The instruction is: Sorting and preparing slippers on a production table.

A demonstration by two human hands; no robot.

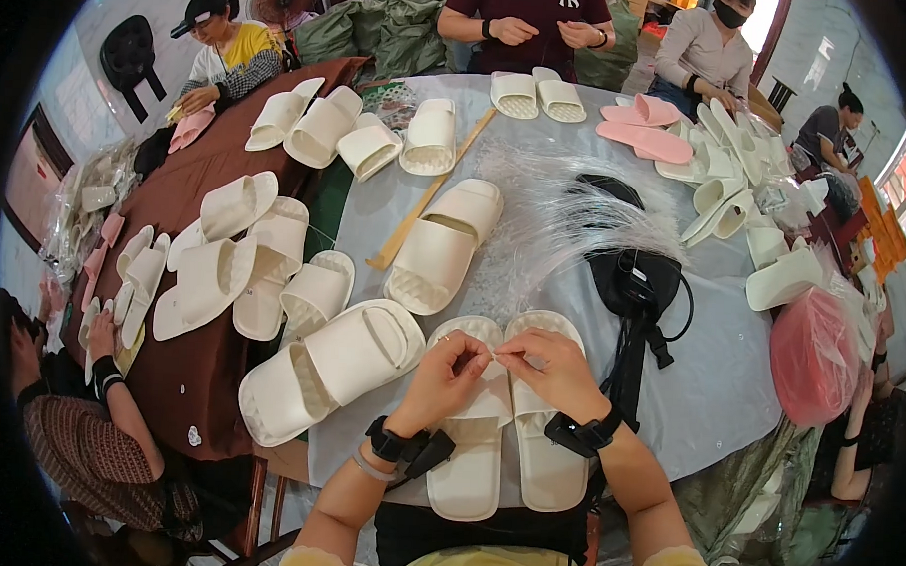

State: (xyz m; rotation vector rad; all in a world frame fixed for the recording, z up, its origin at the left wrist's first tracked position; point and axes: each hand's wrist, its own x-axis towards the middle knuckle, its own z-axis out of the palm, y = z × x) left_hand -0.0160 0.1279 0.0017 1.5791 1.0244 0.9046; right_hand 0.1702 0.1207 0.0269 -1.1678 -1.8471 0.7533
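Two cream slide sandals (508,425) are laid side by side, soles down, directly under both hands, toes pointing away from the body; the pair is kept aligned, apparently so the straps can be joined. Left hand (448,368) is curled, thumb and forefinger pinched at the inner strap edge of the left sandal. Right hand (553,368) is closed likewise, fingertips pinching something thin between the two straps, too small to be identified, possibly a plastic tie. Both pinches meet just above the gap between the sandals. Black wrist straps are worn on both forearms.

A stacked pair of cream slides (330,369) is lying just left of the left hand. A heap of clear plastic filaments (565,222) is spread beyond the right hand, within reach. A black pouch with cord (638,284) is set beside the right hand, farther out. A grey plastic sheet (719,372) is covering the table
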